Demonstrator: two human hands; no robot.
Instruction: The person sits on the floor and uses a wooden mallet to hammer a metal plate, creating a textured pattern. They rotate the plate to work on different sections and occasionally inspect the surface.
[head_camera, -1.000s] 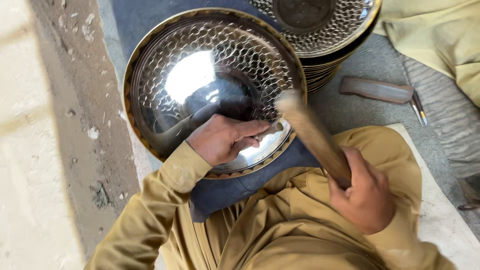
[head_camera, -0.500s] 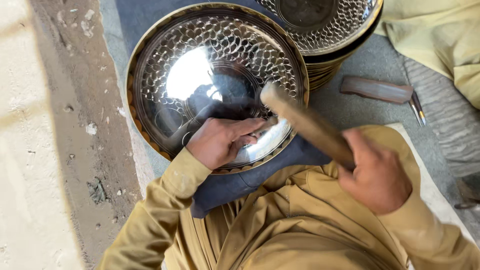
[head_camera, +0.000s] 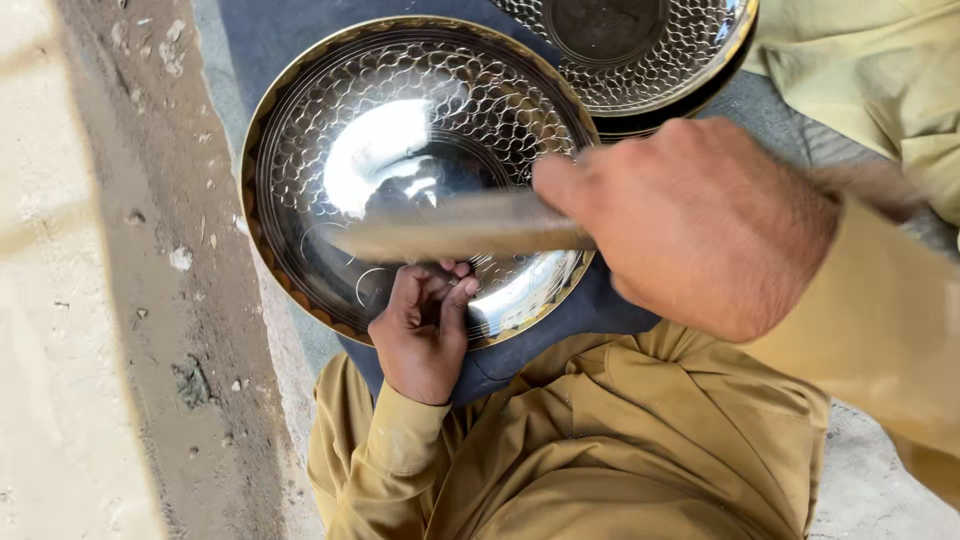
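A large shiny metal plate (head_camera: 330, 110) with a hammered scale pattern and a gold rim lies on a dark blue cloth (head_camera: 560, 320) in front of me. My left hand (head_camera: 422, 335) rests on the plate's near rim, fingers pinched on a small punch tool that is mostly hidden. My right hand (head_camera: 690, 225) is raised close to the camera, gripping a wooden-handled hammer (head_camera: 460, 228) that shows blurred across the plate, pointing left.
A stack of similar patterned plates (head_camera: 640, 60) sits at the top right, overlapping the cloth. A rough concrete ledge (head_camera: 120, 300) runs along the left. My knees in tan clothing (head_camera: 620, 450) fill the bottom; more tan fabric (head_camera: 880, 80) lies at the top right.
My right hand has swung the hammer up and leftward, from the lower right to across the plate. The left hand stays on the plate's near rim.
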